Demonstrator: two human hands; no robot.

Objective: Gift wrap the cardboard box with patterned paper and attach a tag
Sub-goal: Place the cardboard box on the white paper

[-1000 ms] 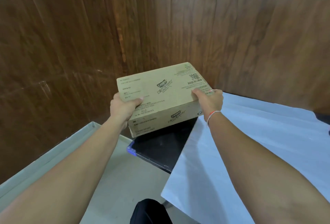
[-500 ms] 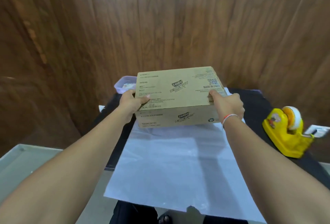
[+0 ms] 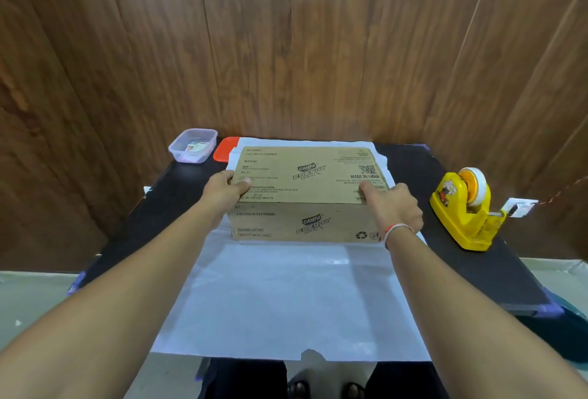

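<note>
Risk of box sitting skewed, dragging and creasing paper beneath if shifted further. Box on far half of sheet, gripped at both ends: left hand and right hand clamped, thumbs on top. Tape dispenser right of right hand; tub beyond left.

both arms bare, reaching forward from the lower corners of view, converging toward the middle. left hand at the left end of the cardboard box: thumb laid flat over the top face, remaining fingers hidden round the side. right hand at the right end: thumb stretched along the top edge, knuckles up, fingers curled down the far side out of sight. each grip clamps the box end between thumb and fingers. thin red-and-white thread band on the right wrist. forearms near straight, elbows out of frame.
</note>
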